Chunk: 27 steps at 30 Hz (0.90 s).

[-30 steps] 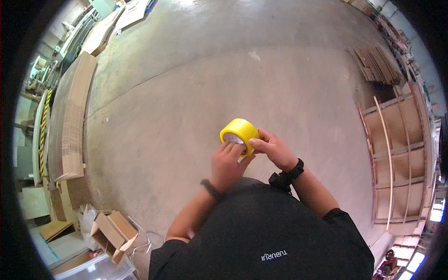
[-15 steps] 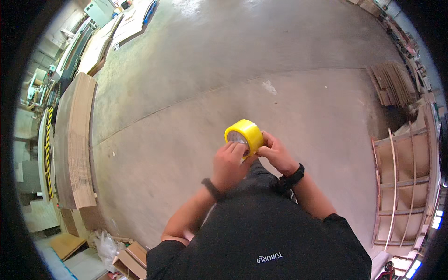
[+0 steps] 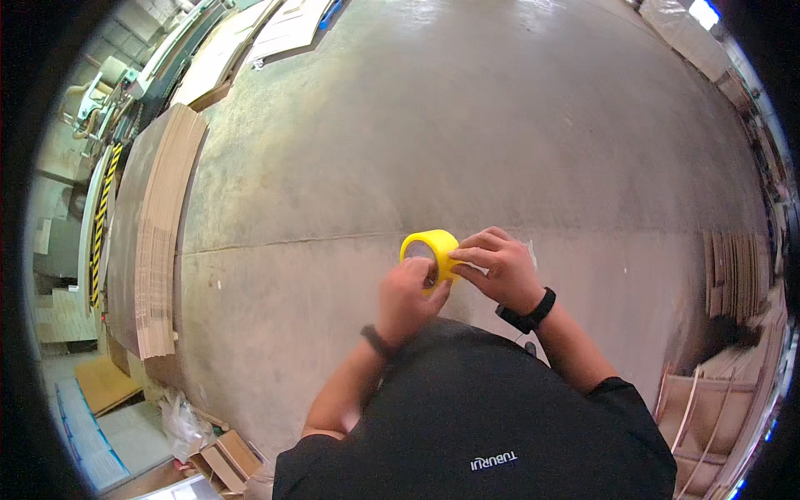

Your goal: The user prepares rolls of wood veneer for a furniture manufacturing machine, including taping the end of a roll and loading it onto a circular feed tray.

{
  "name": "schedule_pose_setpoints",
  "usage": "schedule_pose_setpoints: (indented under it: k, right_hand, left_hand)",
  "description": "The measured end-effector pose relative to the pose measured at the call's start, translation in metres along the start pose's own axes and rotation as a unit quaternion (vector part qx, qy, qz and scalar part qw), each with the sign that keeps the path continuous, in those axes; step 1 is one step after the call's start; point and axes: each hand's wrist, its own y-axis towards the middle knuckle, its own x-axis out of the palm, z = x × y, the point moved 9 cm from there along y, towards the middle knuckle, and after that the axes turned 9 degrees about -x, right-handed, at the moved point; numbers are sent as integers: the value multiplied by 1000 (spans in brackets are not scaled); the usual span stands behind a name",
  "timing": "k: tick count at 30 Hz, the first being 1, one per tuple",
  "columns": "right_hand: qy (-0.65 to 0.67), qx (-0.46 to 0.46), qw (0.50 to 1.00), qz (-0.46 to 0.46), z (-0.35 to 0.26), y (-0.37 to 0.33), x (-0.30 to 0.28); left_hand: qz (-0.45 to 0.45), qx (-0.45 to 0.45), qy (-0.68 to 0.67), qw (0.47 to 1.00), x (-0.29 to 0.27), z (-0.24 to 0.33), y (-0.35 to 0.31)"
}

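A roll of yellow packing tape (image 3: 442, 242) is held up in front of my body, above the concrete floor. My left hand (image 3: 408, 293) grips it from the near left side, with fingers hooked into the cardboard core (image 3: 420, 253). On the roll's right side, my right hand (image 3: 501, 268) touches the outer tape surface with its fingertips, thumb and forefinger close together. Whether a tape end is pinched there is too small to make out. A dark band sits on each wrist.
A tall stack of cardboard sheets (image 3: 167, 217) stands at the left. Further back lie flat pale panels (image 3: 290, 25). An open cardboard box (image 3: 227, 462) and a clear plastic bag (image 3: 181, 423) sit at the lower left. More cardboard (image 3: 733, 273) and a wooden frame (image 3: 696, 417) stand at the right.
My right hand has shifted slightly right and its fingers now reach to the roll's outer face. The roll has sunk a little. The whole view has turned, so the surroundings have moved.
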Motion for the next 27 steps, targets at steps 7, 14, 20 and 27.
schedule_pose_setpoints:
  k: [7, 14, 20, 27]
  right_hand:
    - [-7, 46, 996, -80, 176, 141, 36]
    - [-32, 67, 996, -44, 302, 289, -1]
    - [-57, 99, 993, -11, 470, 382, -6]
    - [-34, -9, 997, -75, 632, 545, -13]
  left_hand:
    - [-7, 111, 21, 994, -1, -58, 206]
    - [-90, 121, 34, 988, -6, -75, 423]
    - [-187, 96, 83, 974, 38, -115, 615]
    - [-241, -22, 71, 968, 41, -147, 824]
